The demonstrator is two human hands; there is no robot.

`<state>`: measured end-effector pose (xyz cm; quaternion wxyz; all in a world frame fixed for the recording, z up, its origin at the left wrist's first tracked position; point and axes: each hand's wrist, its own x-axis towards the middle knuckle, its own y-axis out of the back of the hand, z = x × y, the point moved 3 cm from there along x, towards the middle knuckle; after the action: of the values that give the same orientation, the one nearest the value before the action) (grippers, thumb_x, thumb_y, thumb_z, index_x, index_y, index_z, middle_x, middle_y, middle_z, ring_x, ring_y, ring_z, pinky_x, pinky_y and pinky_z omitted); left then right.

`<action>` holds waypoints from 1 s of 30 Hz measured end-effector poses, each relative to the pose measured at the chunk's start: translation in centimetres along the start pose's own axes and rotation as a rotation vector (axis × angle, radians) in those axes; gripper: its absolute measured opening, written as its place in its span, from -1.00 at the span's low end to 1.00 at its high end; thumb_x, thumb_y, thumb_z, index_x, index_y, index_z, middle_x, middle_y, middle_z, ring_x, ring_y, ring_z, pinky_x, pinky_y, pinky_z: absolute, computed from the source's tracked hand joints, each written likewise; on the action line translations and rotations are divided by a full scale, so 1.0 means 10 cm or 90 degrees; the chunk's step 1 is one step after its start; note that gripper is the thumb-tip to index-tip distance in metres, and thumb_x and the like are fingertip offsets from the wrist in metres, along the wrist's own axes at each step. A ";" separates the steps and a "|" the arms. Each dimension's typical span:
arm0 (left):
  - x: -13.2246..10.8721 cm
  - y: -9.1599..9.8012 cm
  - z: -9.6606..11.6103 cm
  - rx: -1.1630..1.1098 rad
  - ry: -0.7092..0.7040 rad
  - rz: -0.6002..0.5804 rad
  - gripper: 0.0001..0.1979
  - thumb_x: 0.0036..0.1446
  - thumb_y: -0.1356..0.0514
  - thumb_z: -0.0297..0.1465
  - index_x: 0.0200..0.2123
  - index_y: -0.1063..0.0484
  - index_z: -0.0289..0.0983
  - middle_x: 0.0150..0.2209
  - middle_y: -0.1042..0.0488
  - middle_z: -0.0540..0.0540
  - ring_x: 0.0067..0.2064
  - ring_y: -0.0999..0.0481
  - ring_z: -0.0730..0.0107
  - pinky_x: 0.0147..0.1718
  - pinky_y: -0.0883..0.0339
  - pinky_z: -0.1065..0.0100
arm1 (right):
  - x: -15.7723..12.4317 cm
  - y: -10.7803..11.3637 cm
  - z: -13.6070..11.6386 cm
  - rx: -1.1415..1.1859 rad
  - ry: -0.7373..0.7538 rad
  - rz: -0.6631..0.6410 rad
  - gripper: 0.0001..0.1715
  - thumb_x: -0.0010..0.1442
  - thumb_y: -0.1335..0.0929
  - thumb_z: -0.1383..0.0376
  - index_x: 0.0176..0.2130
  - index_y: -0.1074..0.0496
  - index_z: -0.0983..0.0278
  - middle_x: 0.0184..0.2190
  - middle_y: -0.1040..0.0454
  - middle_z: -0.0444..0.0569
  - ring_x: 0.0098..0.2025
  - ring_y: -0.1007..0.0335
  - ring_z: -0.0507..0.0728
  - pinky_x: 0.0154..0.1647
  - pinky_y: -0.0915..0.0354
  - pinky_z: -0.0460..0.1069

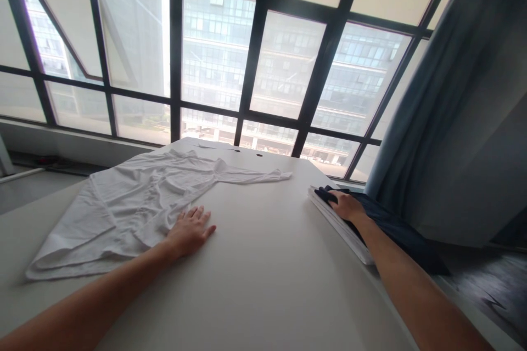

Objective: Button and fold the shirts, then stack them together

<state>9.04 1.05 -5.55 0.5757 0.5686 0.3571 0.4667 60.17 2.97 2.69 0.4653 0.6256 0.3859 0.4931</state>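
Note:
A wrinkled white shirt point(140, 203) lies spread over the left part of the white table point(263, 285), one sleeve stretched out to the right. My left hand point(191, 232) rests flat at the shirt's near right edge, its fingers spread. At the table's right side, my right hand point(346, 205) has its fingers curled over the edge of a dark navy cloth point(395, 230). That cloth lies partly on a stack of thin white sheets or boards point(341, 230) and hangs over to the right. My palm and forearm hide part of it.
Large dark-framed windows point(288, 60) rise behind the table, one pane tilted open at the left. A blue-grey curtain point(428, 82) hangs at the right. Two small dark holes point(259, 155) show near the table's far edge.

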 end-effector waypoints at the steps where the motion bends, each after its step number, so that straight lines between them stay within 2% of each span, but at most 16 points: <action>1: 0.00 0.00 0.00 0.000 0.000 -0.003 -0.39 0.33 0.06 -0.09 0.31 -0.25 -0.29 0.38 -0.12 -0.31 0.40 -0.06 -0.04 0.30 0.07 -0.10 | -0.02 -0.09 -0.10 -0.021 0.027 -0.029 -0.40 0.26 -0.29 0.21 0.24 -0.33 0.35 0.23 -0.35 0.25 0.22 -0.29 0.40 0.19 -0.22 0.21; 6: 0.01 0.00 0.01 -0.012 -0.006 -0.019 -0.35 0.33 0.08 -0.10 0.33 -0.21 -0.37 0.39 -0.08 -0.36 0.41 -0.02 -0.04 0.32 0.11 -0.06 | -0.26 -0.45 -0.71 -0.099 0.121 -0.071 -0.25 0.30 -0.27 0.08 0.34 -0.17 0.39 0.39 -0.06 0.25 0.42 0.06 0.31 0.39 0.09 0.24; 10: 0.04 0.10 -0.06 -0.046 -0.041 -0.045 -0.37 0.34 0.08 -0.12 0.30 -0.24 -0.41 0.37 -0.14 -0.34 0.40 -0.07 0.06 0.33 0.05 0.09 | -0.65 -0.59 -1.23 -0.009 0.214 -0.213 -0.26 0.36 -0.17 0.08 0.36 -0.14 0.44 0.38 -0.09 0.22 0.42 0.04 0.25 0.40 0.04 0.09; 12: 0.06 0.22 -0.16 -0.053 -0.029 -0.010 -0.41 0.34 0.08 -0.13 0.27 -0.28 -0.37 0.32 -0.24 -0.29 0.37 -0.16 0.13 0.30 -0.02 0.19 | -0.86 -0.59 -1.44 0.008 0.245 -0.221 -0.31 0.39 -0.11 0.14 0.36 -0.15 0.44 0.38 -0.10 0.23 0.42 0.03 0.26 0.39 0.02 0.11; 15: 0.04 0.40 -0.35 0.000 0.080 0.040 -0.45 0.30 0.00 -0.12 0.17 -0.38 -0.37 0.20 -0.39 -0.34 0.25 -0.34 0.02 0.18 -0.21 0.15 | -1.13 -0.55 -1.66 0.016 0.272 -0.202 -0.33 0.39 -0.10 0.19 0.35 -0.17 0.47 0.36 -0.12 0.28 0.40 -0.01 0.30 0.38 0.00 0.15; 17: 0.01 0.45 -0.44 0.043 0.138 0.015 -0.49 0.26 -0.07 -0.13 0.08 -0.45 -0.39 0.12 -0.44 -0.37 0.16 -0.42 -0.05 0.08 -0.30 0.12 | -1.26 -0.52 -1.72 0.015 0.268 -0.180 -0.35 0.39 -0.10 0.22 0.33 -0.20 0.45 0.35 -0.15 0.26 0.39 -0.03 0.29 0.37 0.00 0.13; 21: -0.03 0.49 -0.51 0.036 0.160 -0.019 -0.63 0.30 -0.03 -0.25 -0.06 -0.51 -0.36 0.02 -0.51 -0.31 0.08 -0.49 0.06 0.02 -0.33 0.20 | -1.36 -0.51 -1.70 0.031 0.241 -0.128 -0.40 0.41 -0.10 0.22 0.29 -0.28 0.41 0.33 -0.22 0.19 0.38 -0.06 0.22 0.38 0.03 0.06; 27: 0.00 0.53 -0.76 0.039 0.224 -0.025 -0.67 0.23 -0.15 -0.19 -0.12 -0.49 -0.32 -0.01 -0.53 -0.29 0.04 -0.51 0.08 -0.06 -0.34 0.27 | -1.36 -0.53 -1.65 0.060 0.239 -0.108 -0.41 0.40 -0.13 0.20 0.27 -0.32 0.41 0.31 -0.25 0.18 0.37 -0.10 0.19 0.37 0.02 0.03; 30: -0.02 0.54 -0.88 0.010 0.231 -0.035 -0.71 0.19 -0.17 -0.19 -0.21 -0.50 -0.31 -0.14 -0.57 -0.28 -0.07 -0.56 0.06 -0.16 -0.36 0.28 | -1.36 -0.54 -1.65 0.066 0.242 -0.104 -0.41 0.39 -0.13 0.19 0.26 -0.33 0.41 0.30 -0.26 0.19 0.36 -0.11 0.20 0.37 0.01 0.05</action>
<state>-0.01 3.19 -1.09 0.5098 0.4693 0.4742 0.5431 41.02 -5.02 -4.65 0.3899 0.5110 0.5412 0.5422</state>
